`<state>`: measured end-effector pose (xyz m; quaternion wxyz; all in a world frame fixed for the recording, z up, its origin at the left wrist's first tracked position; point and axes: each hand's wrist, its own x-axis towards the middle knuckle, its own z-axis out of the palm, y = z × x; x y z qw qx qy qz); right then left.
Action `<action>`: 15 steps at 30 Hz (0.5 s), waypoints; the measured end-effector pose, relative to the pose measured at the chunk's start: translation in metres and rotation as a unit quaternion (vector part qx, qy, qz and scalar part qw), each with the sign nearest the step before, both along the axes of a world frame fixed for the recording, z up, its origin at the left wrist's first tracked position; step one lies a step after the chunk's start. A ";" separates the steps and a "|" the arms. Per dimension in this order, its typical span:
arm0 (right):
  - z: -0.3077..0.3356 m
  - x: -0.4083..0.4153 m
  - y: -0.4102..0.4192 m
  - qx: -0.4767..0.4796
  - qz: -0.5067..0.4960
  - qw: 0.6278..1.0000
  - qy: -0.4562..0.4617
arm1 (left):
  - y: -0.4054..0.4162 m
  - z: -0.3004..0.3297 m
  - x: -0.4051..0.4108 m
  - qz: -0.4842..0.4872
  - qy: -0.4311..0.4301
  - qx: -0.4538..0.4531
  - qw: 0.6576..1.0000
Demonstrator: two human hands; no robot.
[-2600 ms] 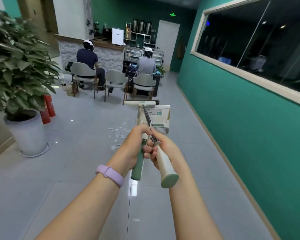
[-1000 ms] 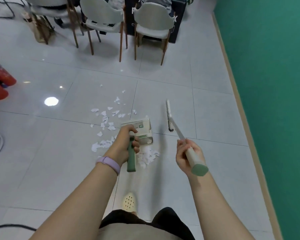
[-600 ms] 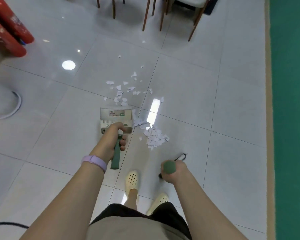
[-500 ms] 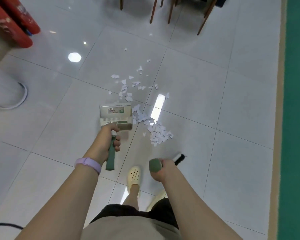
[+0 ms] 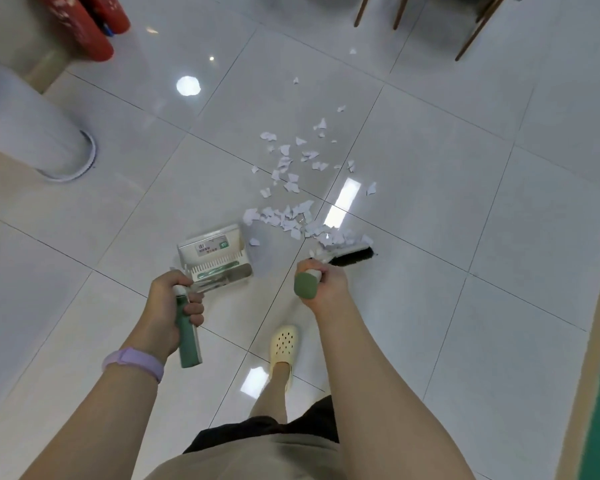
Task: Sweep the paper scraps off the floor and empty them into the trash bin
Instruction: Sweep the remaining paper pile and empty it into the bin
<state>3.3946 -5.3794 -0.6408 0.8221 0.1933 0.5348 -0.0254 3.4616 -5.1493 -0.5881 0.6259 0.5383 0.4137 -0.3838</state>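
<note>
Head view: broom bristles rightward

One head-worn camera looks steeply down (wide-angle) at the tiled floor nearby.

Dustpan sits low over the floor, out in front of the left hand, which holds its handle. Broom head is on the floor to the dustpan's right, just past the right hand. Paper scraps are spread beyond both, the nearest ones touching the broom head, the rest trailing off farther away. One foot is planted near, between the arms. Plant pot far left, chair legs far right.
</note>
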 end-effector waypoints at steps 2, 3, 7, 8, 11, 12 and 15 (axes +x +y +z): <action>-0.010 0.008 -0.010 0.005 -0.041 0.998 -0.037 | 0.006 -0.003 0.003 0.007 0.002 0.009 1.000; -0.016 0.011 -0.017 0.001 -0.051 0.998 -0.045 | 0.009 -0.004 0.003 0.011 0.003 0.012 1.000; -0.029 0.031 -0.038 -0.037 0.012 0.999 -0.034 | 0.025 -0.010 0.004 0.043 0.009 0.016 0.999; -0.028 0.034 -0.041 -0.046 0.033 0.998 -0.032 | 0.029 -0.012 0.004 0.052 0.011 0.014 0.998; -0.010 0.039 -0.039 -0.065 0.083 0.994 -0.029 | 0.036 -0.015 0.002 0.081 0.014 -0.001 0.997; -0.001 0.037 -0.035 -0.068 0.102 0.992 -0.030 | 0.038 -0.015 0.002 0.091 0.014 -0.010 0.996; 0.026 0.020 -0.011 -0.089 0.190 0.977 -0.039 | 0.045 -0.015 0.004 0.108 0.012 -0.026 0.994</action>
